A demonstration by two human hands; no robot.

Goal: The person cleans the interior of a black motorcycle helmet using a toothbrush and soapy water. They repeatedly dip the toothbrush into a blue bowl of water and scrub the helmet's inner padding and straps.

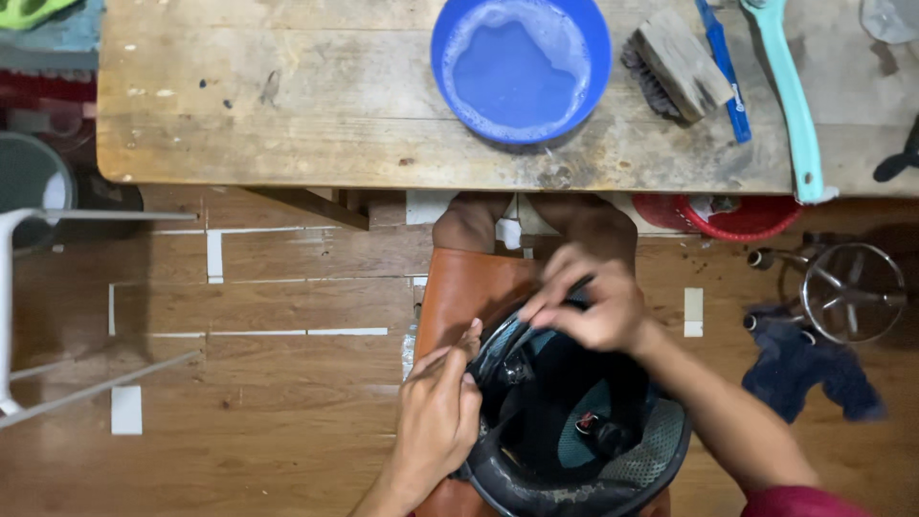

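Note:
A black helmet lies upside down on my lap, its dark padded inside and a strap buckle facing up. My left hand grips the helmet's left rim, thumb pressed on the edge. My right hand pinches a thin dark part at the helmet's far rim, fingers closed on it. My knees and a brown cloth show under the helmet.
A wooden table stands ahead, bearing a blue bowl of soapy water, a wooden scrub brush, a blue toothbrush and a long teal brush. A red basket sits below. A blue rag lies on the floor at right.

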